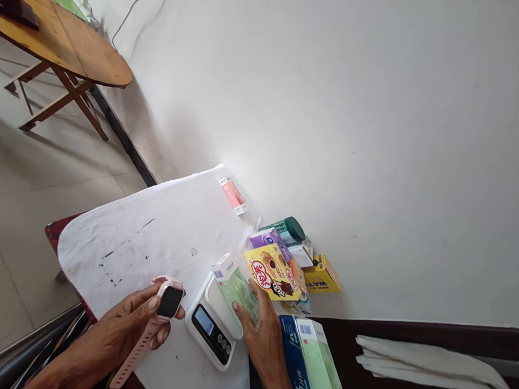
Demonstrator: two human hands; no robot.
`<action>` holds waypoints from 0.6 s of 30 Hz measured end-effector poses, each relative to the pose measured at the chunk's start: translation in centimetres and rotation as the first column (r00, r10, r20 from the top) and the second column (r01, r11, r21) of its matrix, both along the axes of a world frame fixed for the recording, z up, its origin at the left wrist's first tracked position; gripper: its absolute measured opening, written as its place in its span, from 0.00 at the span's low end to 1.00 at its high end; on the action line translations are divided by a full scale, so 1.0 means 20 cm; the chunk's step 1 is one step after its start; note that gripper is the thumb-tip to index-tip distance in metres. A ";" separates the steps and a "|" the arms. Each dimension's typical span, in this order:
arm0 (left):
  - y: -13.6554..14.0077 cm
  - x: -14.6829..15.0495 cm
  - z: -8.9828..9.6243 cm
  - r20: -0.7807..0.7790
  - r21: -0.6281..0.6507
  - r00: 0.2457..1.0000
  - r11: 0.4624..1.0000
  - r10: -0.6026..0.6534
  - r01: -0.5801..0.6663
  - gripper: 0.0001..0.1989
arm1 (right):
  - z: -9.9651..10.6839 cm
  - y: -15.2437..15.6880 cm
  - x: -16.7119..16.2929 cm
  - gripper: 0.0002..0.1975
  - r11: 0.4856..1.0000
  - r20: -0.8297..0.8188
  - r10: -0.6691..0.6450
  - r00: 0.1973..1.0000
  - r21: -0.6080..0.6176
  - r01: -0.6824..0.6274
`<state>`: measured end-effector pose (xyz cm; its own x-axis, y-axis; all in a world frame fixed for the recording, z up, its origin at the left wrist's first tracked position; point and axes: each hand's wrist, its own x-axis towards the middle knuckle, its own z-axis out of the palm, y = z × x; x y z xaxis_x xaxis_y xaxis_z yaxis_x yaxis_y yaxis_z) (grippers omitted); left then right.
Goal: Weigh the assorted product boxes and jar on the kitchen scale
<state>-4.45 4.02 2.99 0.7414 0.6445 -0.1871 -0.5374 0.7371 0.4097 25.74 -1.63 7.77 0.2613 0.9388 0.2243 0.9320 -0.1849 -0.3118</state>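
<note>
A smartwatch (171,302) with a pink strap and a dark screen is in my left hand (133,321), its fingers closed round the case and one strap end hanging down. My right hand (261,334) grips a light green box (237,289) with a white end, thumb on one side and fingers on the other. That box lies over the plate of a white digital scale (211,328), whose display is lit but too small to read. Beside my right fingertips stands a yellow snack box (273,272) with a cartoon figure.
Behind the snack box are a purple pack (269,237), a green-lidded jar (293,230) and a yellow box (322,276). A pink-and-white box (233,196) lies at the cloth's far edge. Blue (292,359) and green (320,360) boxes flank my right forearm. A wall rises behind the table.
</note>
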 end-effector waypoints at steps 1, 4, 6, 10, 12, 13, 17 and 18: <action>0.00 0.00 0.01 -0.022 -0.005 1.000 1.000 -0.011 0.011 0.22 | -0.01 -0.01 0.00 0.26 1.000 -0.014 0.002 1.000 -0.003 -0.002; 0.01 -0.01 0.02 -0.055 -0.016 0.998 1.000 -0.019 0.018 0.24 | 0.04 -0.01 -0.01 0.30 1.000 -0.014 -0.012 1.000 0.025 0.012; 0.02 -0.01 0.03 -0.059 -0.013 0.998 1.000 -0.017 0.016 0.23 | 0.10 -0.01 0.00 0.34 0.997 0.004 -0.038 0.999 0.062 0.037; 0.01 -0.01 0.02 -0.060 0.001 0.998 1.000 -0.021 0.021 0.22 | 0.19 0.00 0.04 0.32 0.997 0.036 -0.058 0.998 0.060 0.056; 0.01 -0.01 0.01 -0.031 0.018 0.999 1.000 -0.013 0.013 0.21 | 0.17 0.00 0.05 0.30 0.999 0.035 -0.032 0.999 0.006 0.032; 0.00 -0.01 0.00 -0.011 0.024 1.000 1.000 -0.008 0.008 0.21 | 0.14 0.00 0.05 0.29 1.000 0.028 -0.017 0.999 -0.018 0.018; 0.00 0.00 -0.02 0.044 0.004 0.999 1.000 -0.009 0.009 0.19 | 0.05 0.00 0.06 0.23 0.999 0.014 0.004 1.000 -0.035 -0.003; 0.00 0.00 -0.02 0.047 0.005 0.999 1.000 -0.011 0.011 0.19 | 0.05 0.01 0.06 0.22 1.000 0.023 0.006 1.000 -0.029 -0.005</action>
<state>-4.37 4.04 2.53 0.7563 0.6370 -0.1494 -0.5478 0.7414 0.3876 26.86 -1.38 8.83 0.2509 0.9465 0.2031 0.9399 -0.1881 -0.2849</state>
